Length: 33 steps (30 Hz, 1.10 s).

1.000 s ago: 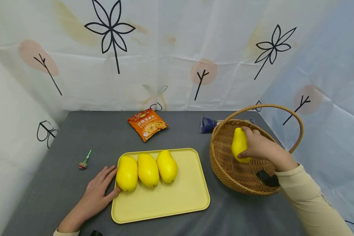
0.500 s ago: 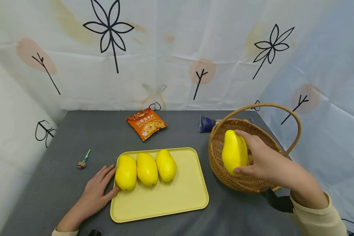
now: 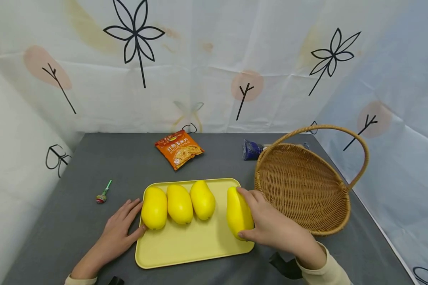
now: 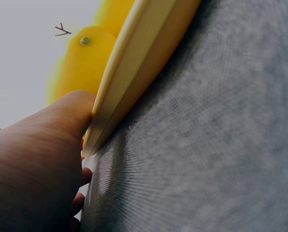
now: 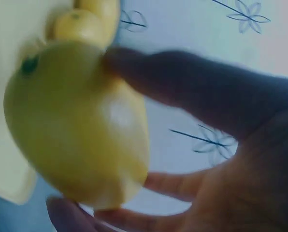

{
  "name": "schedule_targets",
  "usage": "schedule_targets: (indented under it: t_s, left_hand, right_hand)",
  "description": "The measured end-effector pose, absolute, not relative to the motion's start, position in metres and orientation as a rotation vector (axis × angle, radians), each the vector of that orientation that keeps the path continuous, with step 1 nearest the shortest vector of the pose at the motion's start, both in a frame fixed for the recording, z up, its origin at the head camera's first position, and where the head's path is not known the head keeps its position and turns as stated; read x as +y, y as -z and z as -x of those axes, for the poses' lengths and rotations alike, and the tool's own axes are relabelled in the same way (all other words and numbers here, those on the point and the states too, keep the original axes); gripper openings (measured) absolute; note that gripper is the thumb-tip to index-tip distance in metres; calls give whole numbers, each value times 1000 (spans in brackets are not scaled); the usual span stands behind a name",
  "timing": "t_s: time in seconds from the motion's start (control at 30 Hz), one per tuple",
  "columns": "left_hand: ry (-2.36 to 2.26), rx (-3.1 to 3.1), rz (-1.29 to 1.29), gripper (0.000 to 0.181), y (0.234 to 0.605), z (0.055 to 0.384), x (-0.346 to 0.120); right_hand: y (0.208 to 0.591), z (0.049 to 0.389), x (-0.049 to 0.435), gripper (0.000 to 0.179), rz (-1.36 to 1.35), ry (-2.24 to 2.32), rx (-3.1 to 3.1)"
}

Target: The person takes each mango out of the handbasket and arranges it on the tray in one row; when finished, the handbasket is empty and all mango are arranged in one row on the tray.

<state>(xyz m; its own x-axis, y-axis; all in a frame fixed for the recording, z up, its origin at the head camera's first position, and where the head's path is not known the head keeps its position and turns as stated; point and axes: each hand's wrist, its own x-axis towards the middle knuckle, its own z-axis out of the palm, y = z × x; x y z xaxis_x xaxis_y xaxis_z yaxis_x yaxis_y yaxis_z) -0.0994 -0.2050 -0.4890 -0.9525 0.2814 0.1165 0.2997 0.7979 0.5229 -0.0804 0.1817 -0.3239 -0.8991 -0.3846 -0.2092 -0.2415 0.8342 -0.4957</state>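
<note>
My right hand point(image 3: 267, 221) grips a yellow mango point(image 3: 238, 213) over the right end of the pale yellow tray point(image 3: 185, 247). The right wrist view shows thumb and fingers spread around this mango point(image 5: 81, 125), a green spot at its end. Three more mangoes point(image 3: 178, 204) lie side by side in the tray's left half. At the tray's left edge rests my left hand point(image 3: 115, 233), its fingers extended and its thumb at the rim near the leftmost mango. From the left wrist, the thumb of my left hand point(image 4: 47, 130) meets the tray's side point(image 4: 129, 63).
A wicker basket point(image 3: 303, 186) with a tall handle stands tilted right of the tray. Behind the tray lies an orange snack packet point(image 3: 179, 149). A dark blue packet point(image 3: 251, 150) sits partly behind the basket. A lollipop point(image 3: 102, 193) lies at the left.
My right hand has lifted the mango out of the basket and carried it left over the tray. My left hand has stayed at the tray's edge.
</note>
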Motion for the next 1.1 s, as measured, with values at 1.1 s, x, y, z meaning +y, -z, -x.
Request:
schedule_targets:
  t_s: [1.1]
  left_hand:
    - [853, -2968, 460, 68, 488, 98, -203]
  right_hand:
    - [401, 104, 164, 67, 312, 854, 2869]
